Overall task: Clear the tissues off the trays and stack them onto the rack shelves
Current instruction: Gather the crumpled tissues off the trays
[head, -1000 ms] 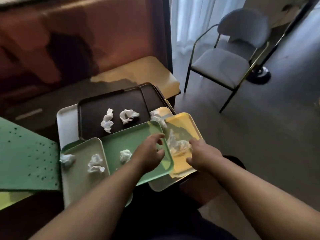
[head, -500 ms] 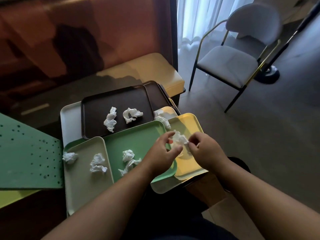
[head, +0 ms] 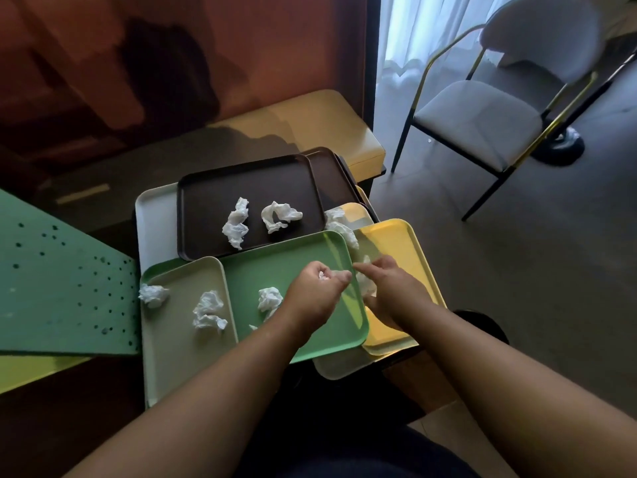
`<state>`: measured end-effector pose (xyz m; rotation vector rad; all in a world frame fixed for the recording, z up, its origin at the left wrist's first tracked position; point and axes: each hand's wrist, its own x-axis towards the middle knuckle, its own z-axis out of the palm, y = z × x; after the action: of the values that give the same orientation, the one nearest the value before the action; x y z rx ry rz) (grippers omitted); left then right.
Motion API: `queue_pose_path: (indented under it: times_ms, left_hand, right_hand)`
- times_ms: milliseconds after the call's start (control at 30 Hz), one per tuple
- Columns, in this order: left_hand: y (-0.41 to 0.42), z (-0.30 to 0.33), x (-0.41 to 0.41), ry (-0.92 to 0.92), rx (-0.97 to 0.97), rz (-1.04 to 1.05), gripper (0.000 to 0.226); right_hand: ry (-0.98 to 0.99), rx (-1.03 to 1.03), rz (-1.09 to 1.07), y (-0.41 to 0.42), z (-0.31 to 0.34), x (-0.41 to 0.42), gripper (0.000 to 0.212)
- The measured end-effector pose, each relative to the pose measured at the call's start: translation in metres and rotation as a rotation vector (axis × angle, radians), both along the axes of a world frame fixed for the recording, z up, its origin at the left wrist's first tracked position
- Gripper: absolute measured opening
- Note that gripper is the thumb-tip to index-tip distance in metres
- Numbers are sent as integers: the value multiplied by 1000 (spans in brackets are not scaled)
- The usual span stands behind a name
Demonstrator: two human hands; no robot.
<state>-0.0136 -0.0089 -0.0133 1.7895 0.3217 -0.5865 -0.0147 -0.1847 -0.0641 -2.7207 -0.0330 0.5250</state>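
Early stage, by the look of it: crumpled tissues on most trays, no tray yet lifted toward any rack, rack shelves not identifiable in view. Overlapping pile of trays at centre frame. Brown tray [head: 248, 205] at upper centre carrying two tissue wads [head: 236, 224]. Pale grey-green tray [head: 179, 343] at lower left carrying a wad at its left rim [head: 153, 295] and a larger wad mid-tray [head: 208, 310]. Green tray [head: 293, 250] at centre with one wad [head: 270, 299] just left of the left hand. Another wad [head: 339, 225] wedged between the brown tray and the yellow tray [head: 396, 239] at centre right. Left hand [head: 315, 293] over the right part of the green tray, fingers curled round a small white tissue scrap [head: 323, 274] showing between thumb and fingers. Right hand [head: 389, 293] over the seam of green and yellow trays, fingers curled on a tissue [head: 365, 282] lying at the yellow tray's left edge; grip partly hidden, pinch judged probable. Hands close together, fingertips nearly meeting, not clearly touching. Remaining, as judged: gather all wads listed above, then stack every tray. Grey chair [head: 482, 115] at upper right, green perforated panel [head: 62, 277] at left, both uninvolved.
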Motion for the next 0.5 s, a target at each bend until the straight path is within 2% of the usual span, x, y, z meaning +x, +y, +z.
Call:
queue_pose_path:
  times_ms: [67,133,167,200,300,400,500]
  left_hand:
    - [5,-2,1,-41,49,21,24]
    - [10,-1,3,-55,67,56,10]
    - [12,-1,5,-42,61,69,16]
    - [13,0,6,-21,44,79,21]
    - [11,4,12,35,-85,151,17]
    - [6,2,20,82,-189,234,22]
    - [2,12,26,157,-353,274,34]
  right_hand:
    - [-42,-81,43,-1,-9,1,53]
    - [-57,-126,38,-3,-11,2,32]
    - [-63,-107,6,-4,-10,2,22]
    - [-82,-44,-49,-5,-7,3,16]
    - [-196,310,-197,1,15,8,9]
    - [-277,582,-152,22,47,13,3]
    - [-221,684,-70,44,58,20,8]
